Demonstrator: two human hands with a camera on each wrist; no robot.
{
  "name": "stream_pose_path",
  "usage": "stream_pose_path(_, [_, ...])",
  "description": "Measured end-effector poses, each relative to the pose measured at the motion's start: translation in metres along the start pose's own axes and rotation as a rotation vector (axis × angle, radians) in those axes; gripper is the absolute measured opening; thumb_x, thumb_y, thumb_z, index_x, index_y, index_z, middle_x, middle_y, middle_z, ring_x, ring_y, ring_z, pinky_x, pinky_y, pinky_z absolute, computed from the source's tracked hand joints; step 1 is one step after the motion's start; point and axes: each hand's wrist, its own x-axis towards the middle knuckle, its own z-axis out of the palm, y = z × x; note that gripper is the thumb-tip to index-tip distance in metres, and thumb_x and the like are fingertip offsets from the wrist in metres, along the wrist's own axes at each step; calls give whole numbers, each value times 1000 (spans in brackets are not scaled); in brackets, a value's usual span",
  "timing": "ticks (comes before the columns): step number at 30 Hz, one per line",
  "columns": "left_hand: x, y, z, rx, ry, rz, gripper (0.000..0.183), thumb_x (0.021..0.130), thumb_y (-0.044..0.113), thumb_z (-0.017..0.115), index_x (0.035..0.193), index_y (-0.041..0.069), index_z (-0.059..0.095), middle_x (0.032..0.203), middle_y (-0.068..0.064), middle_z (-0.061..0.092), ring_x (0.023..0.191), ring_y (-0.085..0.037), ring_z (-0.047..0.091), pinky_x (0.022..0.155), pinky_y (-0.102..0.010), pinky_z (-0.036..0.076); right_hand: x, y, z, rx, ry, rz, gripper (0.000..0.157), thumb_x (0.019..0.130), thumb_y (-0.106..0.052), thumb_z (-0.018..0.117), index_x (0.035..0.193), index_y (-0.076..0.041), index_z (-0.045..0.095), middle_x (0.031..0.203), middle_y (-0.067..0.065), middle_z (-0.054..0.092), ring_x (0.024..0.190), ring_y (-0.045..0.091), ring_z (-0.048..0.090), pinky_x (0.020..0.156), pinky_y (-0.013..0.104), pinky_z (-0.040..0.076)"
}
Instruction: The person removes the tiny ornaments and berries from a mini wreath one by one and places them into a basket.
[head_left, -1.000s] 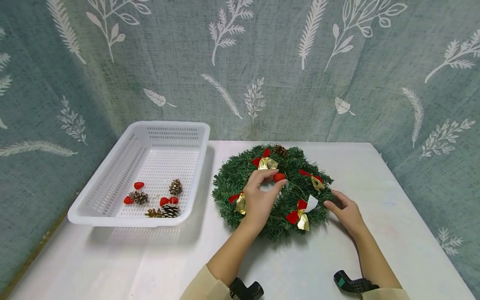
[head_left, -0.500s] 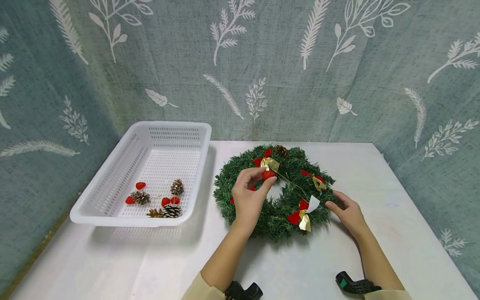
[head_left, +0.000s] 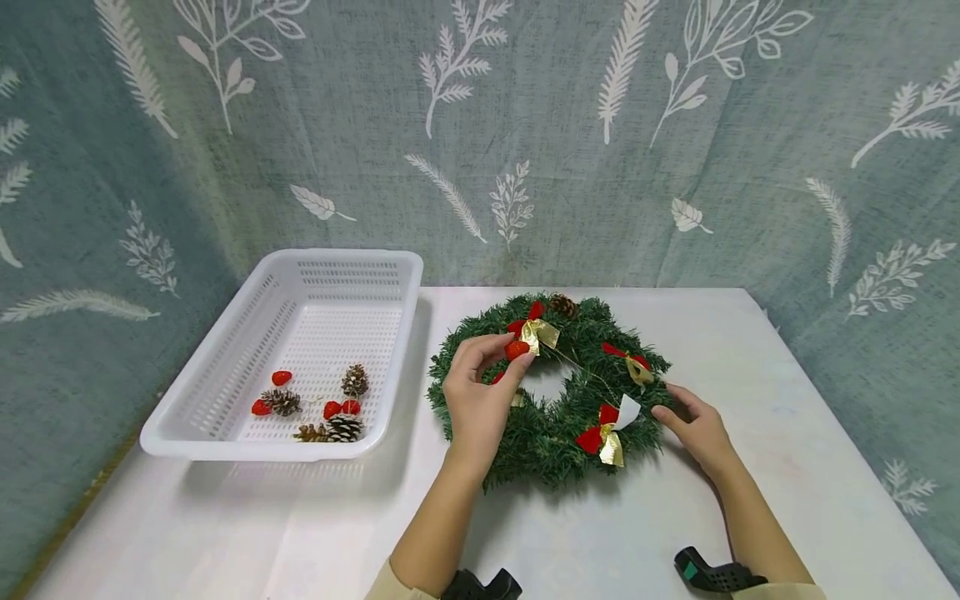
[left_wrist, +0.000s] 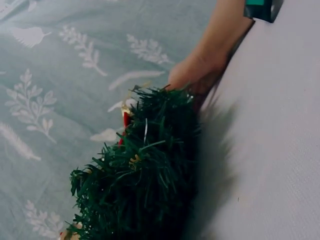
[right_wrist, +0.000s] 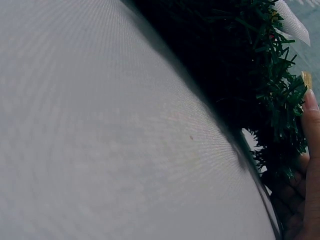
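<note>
My left hand (head_left: 477, 404) pinches a small red strawberry-shaped ornament (head_left: 516, 349) between thumb and fingertips, over the left inner part of a green artificial wreath (head_left: 551, 446). A thin gold cord (head_left: 573, 362) stretches from near the ornament across the wreath's centre. Red and gold bows decorate the ring, one (head_left: 609, 429) at its lower right, and a pine cone (head_left: 563, 305) sits at its back. At the right edge my right hand (head_left: 697, 427) grips the wreath, thumb above and fingers curled beneath. The right wrist view shows this thumb (right_wrist: 311, 112) against the greenery.
A white perforated plastic basket (head_left: 408, 333) stands to the left on the white table (head_left: 315, 533). Inside lie several pine cones (head_left: 344, 428) and red strawberry-shaped ornaments (head_left: 281, 377). A green leaf-patterned cloth (head_left: 360, 125) hangs behind the table and along both sides.
My left hand has moved leftward across the wreath's centre with the red ornament, and the gold cord shows stretched out. The right hand stays at the wreath's right edge.
</note>
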Motion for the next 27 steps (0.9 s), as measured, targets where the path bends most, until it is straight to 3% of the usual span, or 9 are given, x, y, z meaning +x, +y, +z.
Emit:
stream_pose_path(14, [7,-1,-12,45,60,64,27,76,4,77,101,-4,68,98,-16,60,89,-22,59,84,-25,53,0,0,0,5,4,-8,62,94,-28,59,140,7,37,142,33,35,128,48,37,104,56,34])
stream_pose_path(27, [20,-2,-32,56,207,4,27,76,3,78,99,-7,68,95,-18,61,87,-11,57,84,-24,53,1,1,0,4,3,-8,63,94,-28,58,140,8,36,142,34,34,130,48,35,106,56,32])
